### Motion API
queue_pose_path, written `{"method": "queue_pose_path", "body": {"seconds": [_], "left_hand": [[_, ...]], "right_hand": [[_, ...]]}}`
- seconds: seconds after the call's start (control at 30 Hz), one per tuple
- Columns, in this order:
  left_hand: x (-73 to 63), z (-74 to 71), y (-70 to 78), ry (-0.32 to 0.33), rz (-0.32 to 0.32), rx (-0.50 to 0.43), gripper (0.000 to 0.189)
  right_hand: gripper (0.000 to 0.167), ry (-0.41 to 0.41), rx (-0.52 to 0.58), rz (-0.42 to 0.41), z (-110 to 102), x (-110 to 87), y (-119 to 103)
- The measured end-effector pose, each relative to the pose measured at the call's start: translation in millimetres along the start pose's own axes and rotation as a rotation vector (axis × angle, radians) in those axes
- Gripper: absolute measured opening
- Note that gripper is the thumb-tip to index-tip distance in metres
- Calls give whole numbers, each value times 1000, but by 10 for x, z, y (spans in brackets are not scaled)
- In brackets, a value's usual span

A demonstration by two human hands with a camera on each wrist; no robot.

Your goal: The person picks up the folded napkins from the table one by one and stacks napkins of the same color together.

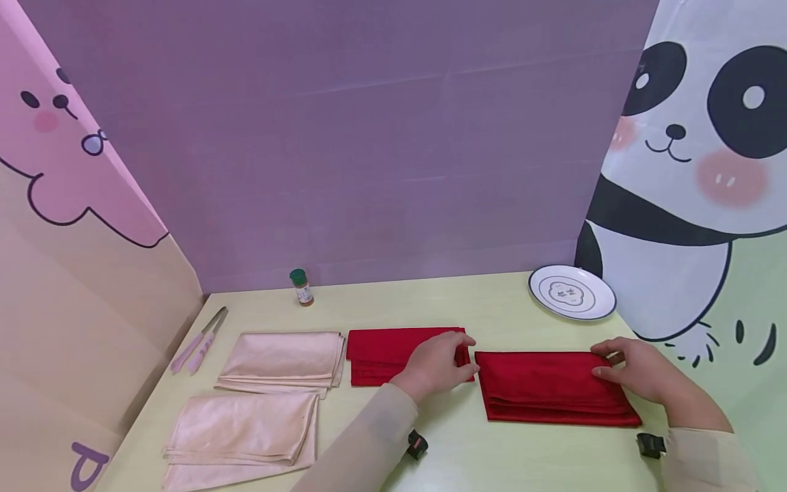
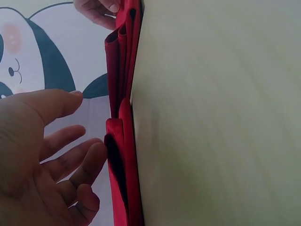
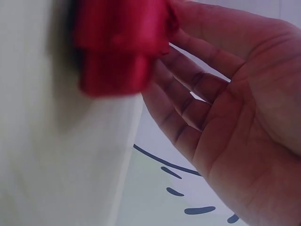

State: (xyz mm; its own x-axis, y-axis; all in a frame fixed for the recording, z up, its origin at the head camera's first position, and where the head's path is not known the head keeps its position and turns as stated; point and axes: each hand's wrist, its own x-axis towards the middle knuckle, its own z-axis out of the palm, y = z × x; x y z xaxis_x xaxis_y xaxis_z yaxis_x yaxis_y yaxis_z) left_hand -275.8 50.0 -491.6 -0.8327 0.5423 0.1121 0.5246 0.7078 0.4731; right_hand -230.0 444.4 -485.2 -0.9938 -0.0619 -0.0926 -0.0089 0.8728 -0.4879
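Note:
A folded red satin cloth lies at the right of the table, layered folds showing along its near side. My right hand pinches that cloth by its far right corner; in the right wrist view the thumb and fingers meet its blurred edge. A second folded red cloth lies just to its left. My left hand hovers over this cloth's right end, fingers loosely bent and spread, holding nothing. In the left wrist view its fingertips are close to a red fold; whether they touch it I cannot tell.
Two folded pale pink cloths, a far one and a near one, lie on the left. Tongs with lilac handles are beyond them. A green-capped spice jar stands at the back, and a white plate sits back right.

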Motion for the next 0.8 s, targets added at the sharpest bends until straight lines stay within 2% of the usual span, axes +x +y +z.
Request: {"method": "queue_pose_path", "body": {"seconds": [0.2, 0.53, 0.8], "left_hand": [[83, 26, 35, -27, -13, 31, 46], [222, 76, 80, -52, -25, 79, 42], [274, 125, 81, -77, -43, 62, 34]], "right_hand": [[52, -9, 20, 14, -17, -1, -35], [70, -44, 62, 57, -19, 19, -31], [72, -52, 57, 60, 5, 39, 38]]}}
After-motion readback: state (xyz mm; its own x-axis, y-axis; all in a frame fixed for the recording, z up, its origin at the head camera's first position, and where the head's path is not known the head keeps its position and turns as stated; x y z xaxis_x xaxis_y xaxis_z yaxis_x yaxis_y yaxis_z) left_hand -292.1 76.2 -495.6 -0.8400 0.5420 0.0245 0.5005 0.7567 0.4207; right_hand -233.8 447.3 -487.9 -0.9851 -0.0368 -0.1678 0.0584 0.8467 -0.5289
